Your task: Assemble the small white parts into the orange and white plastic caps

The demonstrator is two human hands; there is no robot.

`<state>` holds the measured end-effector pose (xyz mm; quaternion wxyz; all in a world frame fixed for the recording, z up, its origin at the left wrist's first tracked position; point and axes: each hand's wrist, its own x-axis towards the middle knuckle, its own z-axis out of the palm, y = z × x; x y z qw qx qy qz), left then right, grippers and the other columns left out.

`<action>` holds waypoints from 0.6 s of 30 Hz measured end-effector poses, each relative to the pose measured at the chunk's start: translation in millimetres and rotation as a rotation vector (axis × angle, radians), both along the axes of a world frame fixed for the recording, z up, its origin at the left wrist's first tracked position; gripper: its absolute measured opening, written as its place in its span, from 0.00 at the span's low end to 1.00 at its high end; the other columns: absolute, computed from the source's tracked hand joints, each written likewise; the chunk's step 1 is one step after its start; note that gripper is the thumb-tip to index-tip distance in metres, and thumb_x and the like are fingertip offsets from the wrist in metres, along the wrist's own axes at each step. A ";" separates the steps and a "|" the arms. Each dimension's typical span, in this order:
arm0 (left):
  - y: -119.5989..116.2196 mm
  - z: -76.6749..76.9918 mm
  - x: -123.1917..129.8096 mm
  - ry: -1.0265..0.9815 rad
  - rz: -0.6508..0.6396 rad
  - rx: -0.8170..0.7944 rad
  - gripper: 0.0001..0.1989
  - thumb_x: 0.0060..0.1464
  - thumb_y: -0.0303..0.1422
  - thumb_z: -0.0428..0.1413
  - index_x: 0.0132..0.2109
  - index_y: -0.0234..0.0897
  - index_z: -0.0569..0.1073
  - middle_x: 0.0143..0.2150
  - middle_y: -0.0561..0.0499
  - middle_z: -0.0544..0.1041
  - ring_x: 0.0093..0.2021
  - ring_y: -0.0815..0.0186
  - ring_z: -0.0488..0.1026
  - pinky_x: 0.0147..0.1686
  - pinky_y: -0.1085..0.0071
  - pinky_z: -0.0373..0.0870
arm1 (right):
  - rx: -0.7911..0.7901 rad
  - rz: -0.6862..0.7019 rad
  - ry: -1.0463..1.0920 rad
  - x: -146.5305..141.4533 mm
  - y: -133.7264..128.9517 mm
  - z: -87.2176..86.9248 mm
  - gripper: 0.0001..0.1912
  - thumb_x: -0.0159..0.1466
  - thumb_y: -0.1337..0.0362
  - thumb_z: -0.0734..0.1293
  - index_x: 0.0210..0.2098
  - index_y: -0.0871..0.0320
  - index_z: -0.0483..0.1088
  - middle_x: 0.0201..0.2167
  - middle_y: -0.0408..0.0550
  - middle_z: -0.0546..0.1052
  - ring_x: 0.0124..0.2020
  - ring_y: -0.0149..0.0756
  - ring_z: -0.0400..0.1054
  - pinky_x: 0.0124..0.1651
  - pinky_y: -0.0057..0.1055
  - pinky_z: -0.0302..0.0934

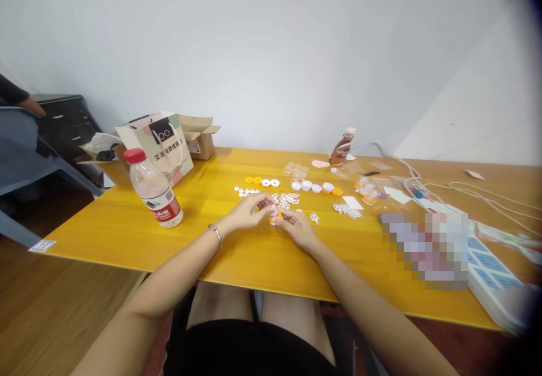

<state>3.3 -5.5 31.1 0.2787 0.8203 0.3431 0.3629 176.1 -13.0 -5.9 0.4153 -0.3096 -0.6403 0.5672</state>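
Observation:
Between my two hands, over the middle of the yellow table (237,254), is a small orange and white piece (276,216). My right hand (295,227) pinches it from the right side. My left hand (251,211) has its fingertips closed on its upper left part. Just beyond my hands lie white openwork pieces (288,199) and small white pegs (245,192). Behind them is a row of yellow and white rings (266,183). White and orange round caps (316,188) sit further right, with clear round parts (296,171) behind them.
A red-capped water bottle (156,192) stands at left, before a paper bag (158,144) and an open carton (202,137). A brown drink bottle (342,147) stands at the back. Cables (486,195) and a white power strip (493,285) lie at right. A person's arm (31,105) shows far left.

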 end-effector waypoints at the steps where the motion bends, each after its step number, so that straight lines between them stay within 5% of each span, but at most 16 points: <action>1: -0.6 0.2 -0.1 -0.001 -0.006 -0.003 0.10 0.53 0.35 0.49 0.38 0.33 0.68 0.32 0.48 0.72 0.32 0.70 0.67 0.35 0.72 0.66 | -0.007 0.010 0.002 0.5 -0.5 0.6 0.15 0.51 0.59 0.67 0.39 0.53 0.72 0.35 0.41 0.75 0.39 0.36 0.67 0.46 0.34 0.59; 6: 1.9 -4.0 0.0 0.003 0.021 0.007 0.11 0.52 0.37 0.50 0.38 0.33 0.69 0.32 0.49 0.72 0.32 0.70 0.67 0.35 0.72 0.66 | -0.038 0.070 0.009 3.0 0.9 3.2 0.15 0.51 0.59 0.67 0.39 0.54 0.71 0.38 0.43 0.74 0.42 0.36 0.66 0.48 0.35 0.59; 12: 1.8 -8.5 5.7 0.096 0.044 0.093 0.18 0.52 0.39 0.51 0.49 0.38 0.66 0.42 0.47 0.71 0.40 0.66 0.67 0.43 0.68 0.64 | 0.067 -0.057 -0.007 3.9 9.9 -4.3 0.18 0.50 0.60 0.69 0.39 0.54 0.64 0.39 0.45 0.74 0.41 0.34 0.67 0.47 0.33 0.58; 15: -3.4 -6.1 7.7 0.131 0.019 0.143 0.24 0.52 0.40 0.51 0.55 0.43 0.59 0.49 0.47 0.67 0.48 0.63 0.64 0.46 0.67 0.62 | 0.120 -0.187 -0.036 10.6 18.6 -4.6 0.17 0.50 0.59 0.68 0.37 0.55 0.63 0.37 0.46 0.74 0.38 0.34 0.68 0.45 0.33 0.58; 18: -4.9 -4.4 5.1 0.120 0.055 0.214 0.22 0.52 0.40 0.51 0.55 0.43 0.60 0.50 0.46 0.65 0.50 0.63 0.63 0.49 0.66 0.61 | 0.103 -0.470 -0.019 30.3 32.9 1.5 0.18 0.49 0.56 0.67 0.36 0.55 0.62 0.34 0.46 0.74 0.35 0.34 0.67 0.42 0.34 0.59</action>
